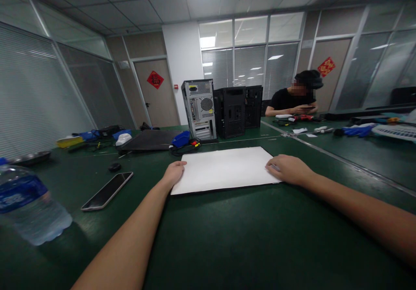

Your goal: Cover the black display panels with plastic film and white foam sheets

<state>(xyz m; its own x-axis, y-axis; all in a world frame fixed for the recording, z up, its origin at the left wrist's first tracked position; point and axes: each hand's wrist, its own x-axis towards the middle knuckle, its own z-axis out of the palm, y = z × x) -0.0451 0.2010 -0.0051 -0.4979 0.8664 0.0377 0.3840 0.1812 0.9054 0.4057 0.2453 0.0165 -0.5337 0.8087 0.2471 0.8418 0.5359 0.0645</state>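
A white rectangular panel [225,169] with a thin dark edge lies in front of me on the green tabletop [260,238]. My left hand [174,173] grips its left edge, the thumb resting on the white face and the other fingers mostly hidden. At the right edge is my right hand [287,169], its fingers curled over the panel's border. Between those fingers shows a small grey thing [275,167], too little of it visible to name. Left of the panel lie a phone [108,191] and a small round black object [115,166].
Computer cases [199,110] stand behind the panel. A blue-handled tool with cable [180,139] and a dark flat panel [152,140] lie nearby. A water bottle [29,207] is at far left. Across the table sits a person [286,101]; blue gloves [357,130] lie right.
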